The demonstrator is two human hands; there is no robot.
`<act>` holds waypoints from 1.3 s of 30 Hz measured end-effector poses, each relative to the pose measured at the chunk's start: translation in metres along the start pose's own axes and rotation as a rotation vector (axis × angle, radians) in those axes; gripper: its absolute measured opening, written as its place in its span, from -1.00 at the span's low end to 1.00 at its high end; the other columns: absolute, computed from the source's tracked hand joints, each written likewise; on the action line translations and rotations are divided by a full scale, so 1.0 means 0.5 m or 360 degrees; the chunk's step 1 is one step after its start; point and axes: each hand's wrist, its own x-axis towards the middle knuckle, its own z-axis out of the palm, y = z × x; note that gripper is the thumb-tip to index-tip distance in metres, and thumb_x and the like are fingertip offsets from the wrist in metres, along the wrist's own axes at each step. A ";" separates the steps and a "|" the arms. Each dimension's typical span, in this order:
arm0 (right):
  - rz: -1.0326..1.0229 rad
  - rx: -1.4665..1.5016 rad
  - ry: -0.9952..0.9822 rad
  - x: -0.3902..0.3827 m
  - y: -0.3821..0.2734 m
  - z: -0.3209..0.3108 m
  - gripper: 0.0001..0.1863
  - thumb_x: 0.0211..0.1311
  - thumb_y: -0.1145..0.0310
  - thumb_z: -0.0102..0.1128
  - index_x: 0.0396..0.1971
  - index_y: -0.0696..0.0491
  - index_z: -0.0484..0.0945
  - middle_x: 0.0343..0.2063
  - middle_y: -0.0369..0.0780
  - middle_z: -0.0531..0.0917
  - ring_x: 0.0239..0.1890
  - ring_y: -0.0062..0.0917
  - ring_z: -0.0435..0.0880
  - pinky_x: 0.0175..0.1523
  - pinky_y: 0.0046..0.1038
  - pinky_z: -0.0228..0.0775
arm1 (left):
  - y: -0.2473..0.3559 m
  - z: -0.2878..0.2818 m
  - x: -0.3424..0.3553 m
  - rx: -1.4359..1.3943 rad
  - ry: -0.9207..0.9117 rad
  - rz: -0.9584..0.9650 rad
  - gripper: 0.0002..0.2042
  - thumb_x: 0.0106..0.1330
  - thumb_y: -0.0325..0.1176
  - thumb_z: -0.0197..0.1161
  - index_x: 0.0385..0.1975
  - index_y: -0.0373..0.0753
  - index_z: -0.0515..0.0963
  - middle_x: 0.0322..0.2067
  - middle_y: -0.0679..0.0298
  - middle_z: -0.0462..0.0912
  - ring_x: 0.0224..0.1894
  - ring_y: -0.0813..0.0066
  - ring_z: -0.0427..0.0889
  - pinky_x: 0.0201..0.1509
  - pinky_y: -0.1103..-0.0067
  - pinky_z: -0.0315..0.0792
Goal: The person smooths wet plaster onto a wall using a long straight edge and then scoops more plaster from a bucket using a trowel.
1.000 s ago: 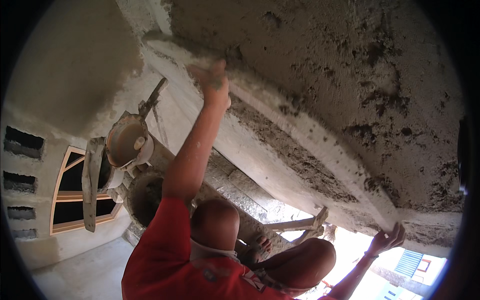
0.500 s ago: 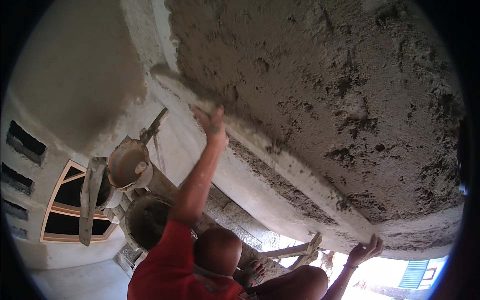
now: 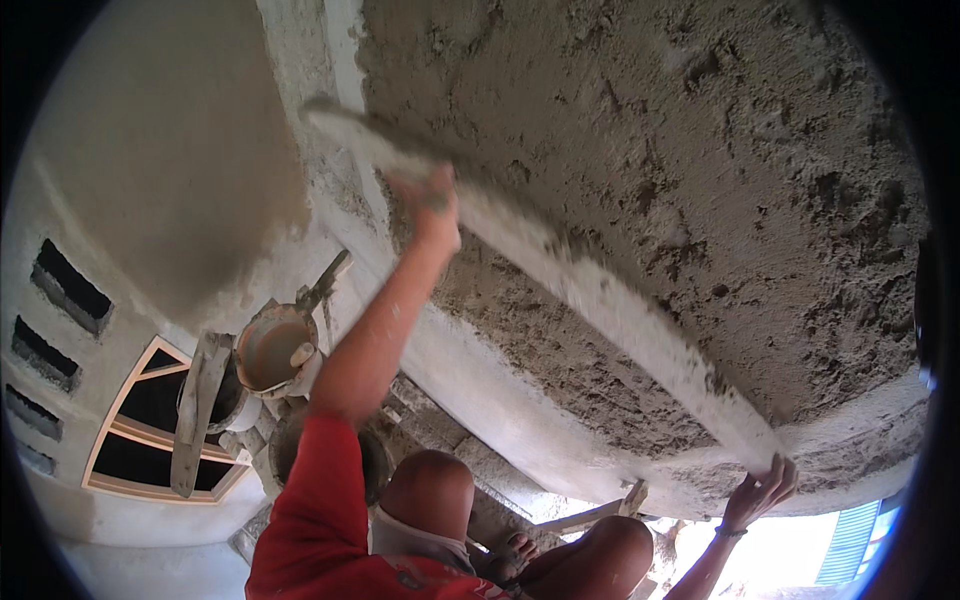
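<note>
Our right hand [image 3: 762,492] clamps the board [image 3: 620,310]; our left hand [image 3: 430,208] touches it, grip unclear. Mortar [image 3: 560,150] partly smooth; pitted patches [image 3: 840,225] remain.

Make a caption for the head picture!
A long board slants across rough plaster, left hand on its upper part, right hand at its lower end.

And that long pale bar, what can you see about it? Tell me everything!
The long, pale grey, flat-faced bar has dark specks along its upper edge and looks crusted with mortar; I can't tell what it's made of. It slants from upper left to lower right and seems to lie against the rough, grey-brown plastered surface. The bare left hand, blurred, touches it nearer its upper end, and the bare right hand holds its lower end.
</note>
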 end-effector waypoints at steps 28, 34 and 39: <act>-0.0367 -0.0192 0.0326 0.218 0.037 -0.070 -0.41 -0.34 0.56 0.35 -0.13 -0.07 0.45 -0.27 -0.25 0.52 -0.15 -0.39 0.47 -0.06 -0.32 0.28 | 0.105 0.001 0.221 0.0121 -0.0378 -0.0158 -0.56 0.29 -0.19 0.02 0.15 -0.11 0.24 0.03 0.23 0.38 0.00 0.35 0.41 0.07 0.40 0.35; -0.0098 0.0023 -0.0053 -0.099 0.028 0.057 -0.41 -0.40 0.70 0.01 -0.17 -0.04 0.44 -0.20 -0.12 0.47 -0.07 -0.16 0.38 0.01 -0.15 0.24 | -0.265 -0.170 0.128 0.0213 -0.0610 -0.0173 -0.46 0.25 -0.38 0.03 0.22 -0.11 0.00 -0.03 0.23 0.42 -0.29 0.57 0.46 -0.54 0.62 0.28; 0.0201 0.0054 -0.0257 -0.309 -0.001 0.149 -0.43 -0.32 0.60 0.19 -0.14 -0.07 0.41 -0.12 -0.09 0.37 -0.01 -0.09 0.32 0.03 -0.11 0.22 | -0.442 -0.212 -0.018 0.0367 -0.0291 -0.0298 -0.25 0.20 -0.40 0.12 0.23 -0.18 -0.29 0.11 0.17 0.31 -0.06 0.41 0.43 -0.22 0.52 0.40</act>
